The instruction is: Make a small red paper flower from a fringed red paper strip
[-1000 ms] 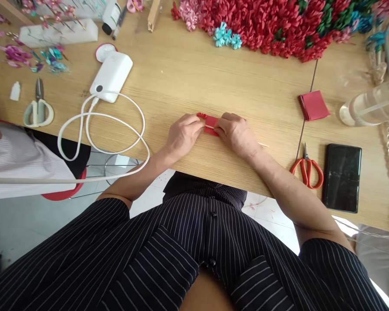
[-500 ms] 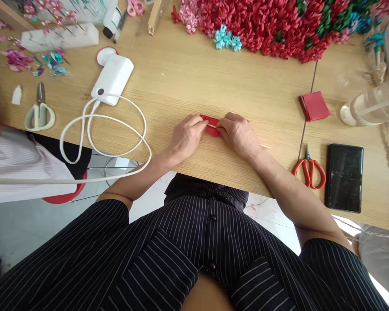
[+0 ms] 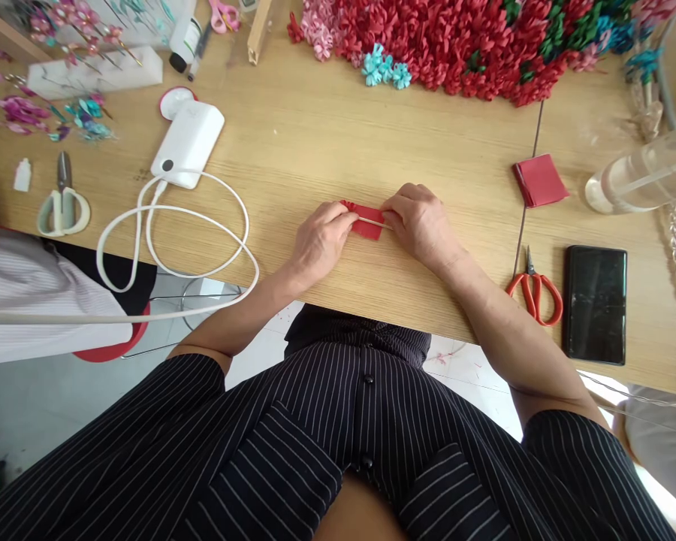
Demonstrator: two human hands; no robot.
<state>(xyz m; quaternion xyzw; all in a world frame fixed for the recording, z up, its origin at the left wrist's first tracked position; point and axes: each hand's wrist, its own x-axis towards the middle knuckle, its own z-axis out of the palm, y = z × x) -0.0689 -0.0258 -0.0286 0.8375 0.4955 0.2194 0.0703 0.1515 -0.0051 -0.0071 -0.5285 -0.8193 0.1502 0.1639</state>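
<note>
A small piece of red cloth (image 3: 367,231) lies on the table before me, its left end gathered or rolled under my fingers. A thin pale wooden stick (image 3: 373,222) runs across it. With thumb and fingers closed, my left hand (image 3: 321,242) presses the stick and the cloth's left end together. My right hand (image 3: 422,224) pinches the stick just beyond the cloth's right edge. The stick's far ends are hidden by my fingers.
Red-handled scissors (image 3: 535,293), a black phone (image 3: 596,304), stacked red squares (image 3: 541,180) and a clear bottle (image 3: 642,171) are at right. A white power bank (image 3: 188,143) with looped cable and white-handled scissors (image 3: 64,207) lie left. Red cloth flowers (image 3: 445,45) fill the back.
My right hand has slid right along the stick, off the cloth, so more of the cloth and stick shows. My left hand stays at the cloth's left end. The view shifted slightly.
</note>
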